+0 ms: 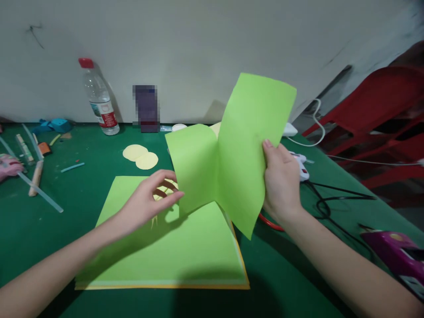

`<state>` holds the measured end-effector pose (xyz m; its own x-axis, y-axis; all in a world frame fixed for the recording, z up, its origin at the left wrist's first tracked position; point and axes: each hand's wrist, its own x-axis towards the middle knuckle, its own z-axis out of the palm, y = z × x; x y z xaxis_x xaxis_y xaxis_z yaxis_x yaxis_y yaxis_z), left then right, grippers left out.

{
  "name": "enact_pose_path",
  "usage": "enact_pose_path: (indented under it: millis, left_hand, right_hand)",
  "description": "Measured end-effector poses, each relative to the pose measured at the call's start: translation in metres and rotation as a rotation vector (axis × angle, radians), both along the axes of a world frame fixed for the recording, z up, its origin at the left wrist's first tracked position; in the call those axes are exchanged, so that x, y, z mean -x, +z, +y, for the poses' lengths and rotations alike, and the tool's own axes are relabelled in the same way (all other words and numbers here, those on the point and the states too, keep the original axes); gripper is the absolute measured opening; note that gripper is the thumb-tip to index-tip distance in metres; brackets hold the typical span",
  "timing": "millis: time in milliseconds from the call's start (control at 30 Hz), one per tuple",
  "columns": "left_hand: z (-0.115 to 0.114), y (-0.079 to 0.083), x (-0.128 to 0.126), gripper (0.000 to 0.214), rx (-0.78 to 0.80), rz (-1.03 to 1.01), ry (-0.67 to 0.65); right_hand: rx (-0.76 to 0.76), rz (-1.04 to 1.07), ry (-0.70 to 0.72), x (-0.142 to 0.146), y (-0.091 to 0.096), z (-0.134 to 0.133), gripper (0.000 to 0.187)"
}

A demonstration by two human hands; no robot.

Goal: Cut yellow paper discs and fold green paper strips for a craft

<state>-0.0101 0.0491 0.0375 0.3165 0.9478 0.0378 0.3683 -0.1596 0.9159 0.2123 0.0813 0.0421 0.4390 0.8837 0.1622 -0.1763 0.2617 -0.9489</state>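
Observation:
My right hand [282, 181] pinches the right edge of a light green sheet of paper [251, 128], thumb in front. The sheet has a crease down its middle and stands raised, its two halves angled apart. My left hand [159, 190] is by its left edge, thumb and fingers apart; whether the fingertips touch the paper is unclear. Below lies a larger light green sheet [185, 251] on a stack with an orange edge showing. Pale yellow cut paper [154, 221] rests on it, partly hidden by my left hand.
Two overlapping pale yellow paper circles [146, 160] lie on the green tabletop [99, 161]. A water bottle [101, 104] and a blurred upright phone-like object [147, 108] stand along the wall. Glue sticks [39, 192] are left; black cables [331, 212] and a purple tool [394, 251] are right, near red chairs [374, 106].

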Motion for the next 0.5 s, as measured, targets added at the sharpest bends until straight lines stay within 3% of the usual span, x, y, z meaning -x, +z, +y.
enact_pose_path:
  millis: [133,233,333,500]
  left_hand:
    - [-0.001,-0.019,-0.008,0.028,0.18,-0.031,-0.076]
    - [-0.003,-0.026,-0.006,0.031,0.176,-0.166,-0.149]
    - [-0.009,-0.019,0.0,0.034,0.116,-0.172,-0.188]
    - [-0.025,0.006,0.001,0.041,-0.12,0.088,-0.276]
  right_hand:
    - [0.044,0.094,0.104,-0.002,-0.002,0.004,0.007]
    - [0.027,0.123,0.16,0.0,-0.001,0.002,0.008]
    - [0.056,0.146,0.279,0.006,0.001,-0.004,0.008]
    - [0.217,0.262,0.536,0.022,0.007,-0.027,0.017]
